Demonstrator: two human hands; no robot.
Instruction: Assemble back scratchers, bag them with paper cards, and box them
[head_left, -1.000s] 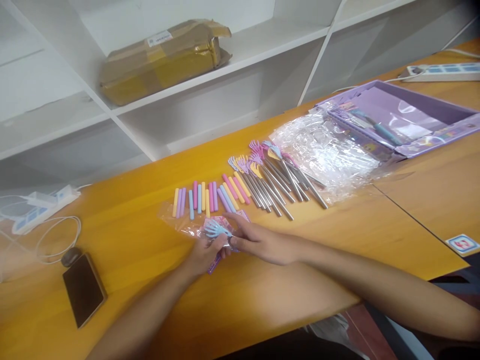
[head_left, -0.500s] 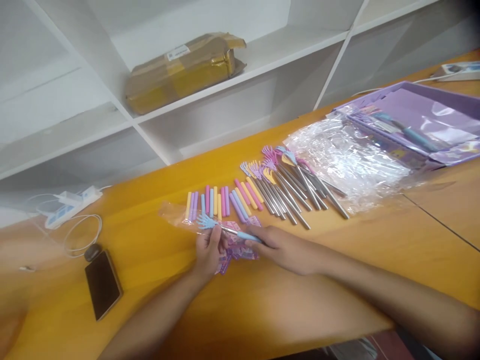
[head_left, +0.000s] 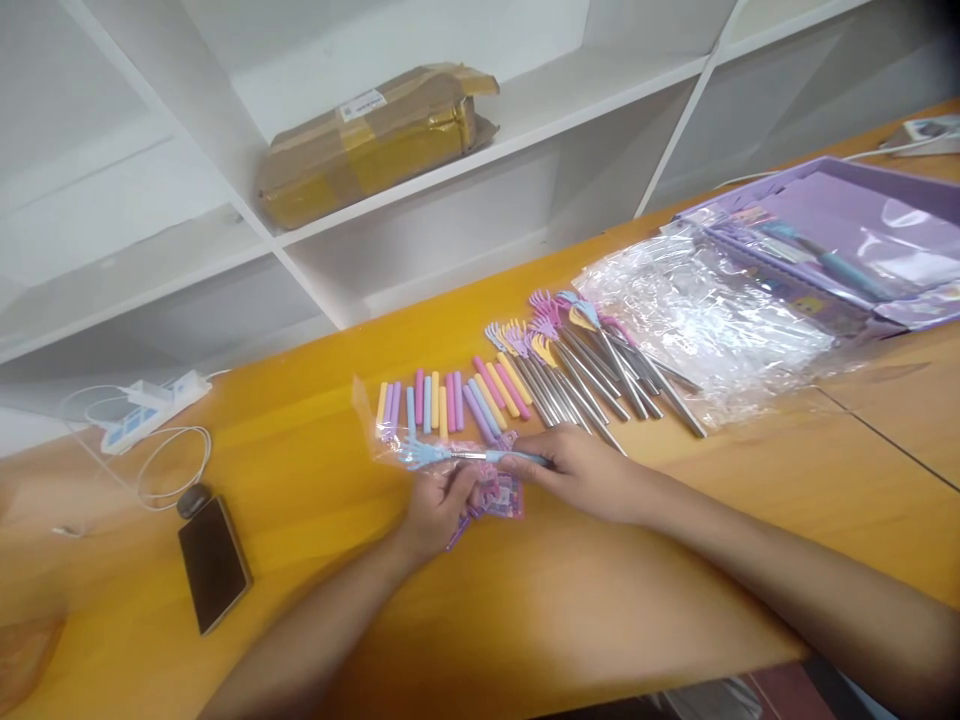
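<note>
A blue hand-shaped scratcher [head_left: 469,455] with a metal shaft lies level between my hands. My right hand [head_left: 574,470] is closed around its blue handle. My left hand [head_left: 442,510] pinches a clear plastic bag [head_left: 367,425] near the scratcher's head, and the bag's film covers the blue fingers. Pink and purple printed packets [head_left: 502,495] lie under and beside my left hand. Just beyond are several coloured tubes [head_left: 454,400] in pink, yellow, purple and blue. To their right sits a pile of metal-shafted scratchers [head_left: 592,360].
Clear plastic bags [head_left: 697,310] are heaped at the right beside a purple box [head_left: 862,230]. A phone [head_left: 215,565] and a power strip [head_left: 154,410] with white cables lie at the left. A taped carton [head_left: 375,140] rests on the white shelf behind.
The scratcher's head is now inside the bag film. My left hand has moved from the shaft's neck to the bag, and my right hand has shifted slightly right. The view has shifted slightly.
</note>
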